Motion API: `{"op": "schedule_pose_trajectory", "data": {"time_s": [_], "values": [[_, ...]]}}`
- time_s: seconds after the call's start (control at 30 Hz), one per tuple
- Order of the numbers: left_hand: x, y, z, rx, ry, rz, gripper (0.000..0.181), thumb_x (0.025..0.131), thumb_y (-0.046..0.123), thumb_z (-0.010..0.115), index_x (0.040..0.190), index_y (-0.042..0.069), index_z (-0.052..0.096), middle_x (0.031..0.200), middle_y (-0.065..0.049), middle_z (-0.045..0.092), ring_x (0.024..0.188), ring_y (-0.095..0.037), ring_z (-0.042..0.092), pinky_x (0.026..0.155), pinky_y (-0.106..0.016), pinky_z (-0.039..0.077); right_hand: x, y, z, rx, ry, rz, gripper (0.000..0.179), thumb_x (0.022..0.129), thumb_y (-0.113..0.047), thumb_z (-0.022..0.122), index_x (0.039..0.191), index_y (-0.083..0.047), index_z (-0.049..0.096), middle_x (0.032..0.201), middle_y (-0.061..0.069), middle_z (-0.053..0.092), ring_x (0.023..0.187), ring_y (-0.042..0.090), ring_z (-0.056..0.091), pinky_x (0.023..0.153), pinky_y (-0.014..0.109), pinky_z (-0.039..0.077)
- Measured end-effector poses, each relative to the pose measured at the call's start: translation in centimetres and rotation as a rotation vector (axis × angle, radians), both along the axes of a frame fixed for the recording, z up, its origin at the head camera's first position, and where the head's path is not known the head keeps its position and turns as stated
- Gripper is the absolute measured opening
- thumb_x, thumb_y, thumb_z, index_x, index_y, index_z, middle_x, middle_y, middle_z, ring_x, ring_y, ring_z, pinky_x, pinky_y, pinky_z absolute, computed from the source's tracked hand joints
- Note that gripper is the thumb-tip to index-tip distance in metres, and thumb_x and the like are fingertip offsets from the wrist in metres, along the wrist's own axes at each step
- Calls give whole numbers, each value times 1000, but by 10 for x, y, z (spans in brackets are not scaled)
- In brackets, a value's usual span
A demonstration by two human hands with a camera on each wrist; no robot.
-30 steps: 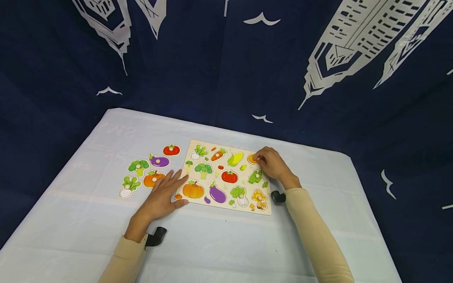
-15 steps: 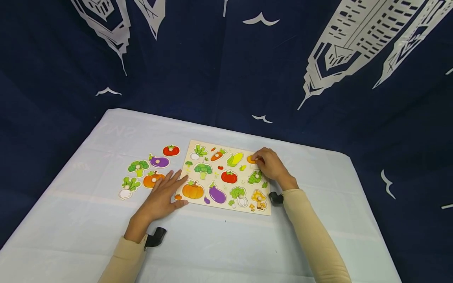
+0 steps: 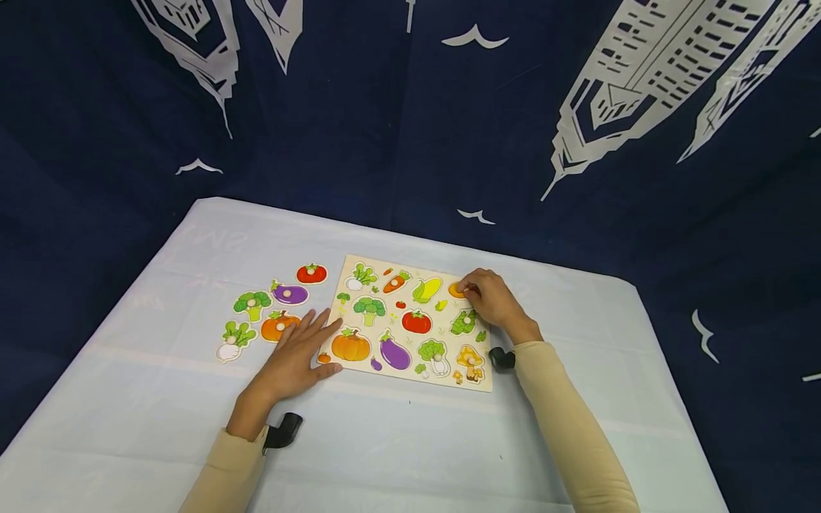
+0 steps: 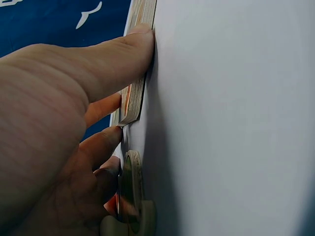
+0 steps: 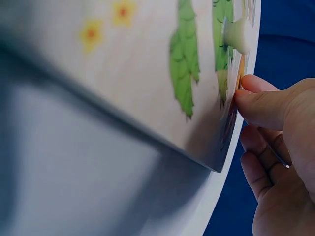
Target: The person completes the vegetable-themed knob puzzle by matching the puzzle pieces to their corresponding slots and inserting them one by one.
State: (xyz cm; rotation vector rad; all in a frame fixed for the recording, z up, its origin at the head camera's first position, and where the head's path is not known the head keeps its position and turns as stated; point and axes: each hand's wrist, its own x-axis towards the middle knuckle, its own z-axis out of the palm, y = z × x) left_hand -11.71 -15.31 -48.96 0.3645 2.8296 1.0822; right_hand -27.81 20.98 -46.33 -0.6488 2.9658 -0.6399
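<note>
A wooden vegetable puzzle board (image 3: pixel 440 330) lies on the table. My left hand (image 3: pixel 291 365) is spread at its left edge, fingers fairly straight; in the left wrist view the thumb (image 4: pixel 123 51) touches the side of the board (image 4: pixel 133 98). At the far right corner, my right hand (image 3: pixel 497 303) pinches an orange rounded puzzle piece (image 3: pixel 455 290) between thumb and forefinger, and most of that piece is hidden. A green leafy piece with a knob (image 5: pixel 239 37) sits beside the right fingertips. The carrot piece (image 3: pixel 395 282) and mushroom piece (image 3: pixel 471 363) sit in the board.
Left of the board lie loose knobbed pieces: a tomato (image 3: pixel 311 273), an eggplant (image 3: pixel 291 293), a broccoli (image 3: pixel 253 305), a pumpkin (image 3: pixel 274 328) and a white radish (image 3: pixel 229 349). The pumpkin is close to the left fingers. A dark blue curtain (image 3: pixel 359 142) hangs behind the white table (image 3: pixel 398 456).
</note>
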Motion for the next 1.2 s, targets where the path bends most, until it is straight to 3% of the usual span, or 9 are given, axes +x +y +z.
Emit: {"op": "schedule_pose_trajectory", "data": {"time_s": [0.5,0.8,1.2], "values": [[0,0,0,-4,-8,-6,79,85,20,79,153,9,41,164,-19,25,154,-42,11,123,-61,1,6,4,-4,-16,-24,-30,15,99,-4,60,109,-8,70,111,9,65,102,26,55,96,42,48],[0,1,0,0,-12,-2,79,85,20,79,153,10,41,164,-18,24,154,-42,11,123,-61,1,10,11,8,-41,-33,-39,24,101,-13,58,123,-10,65,124,10,64,113,29,56,108,50,40],[0,0,3,-8,-10,-1,78,85,20,79,153,9,41,164,-19,25,154,-42,12,123,-61,2,32,35,17,-217,39,-130,28,99,-13,60,125,-4,64,128,18,63,109,36,62,92,52,51]]}}
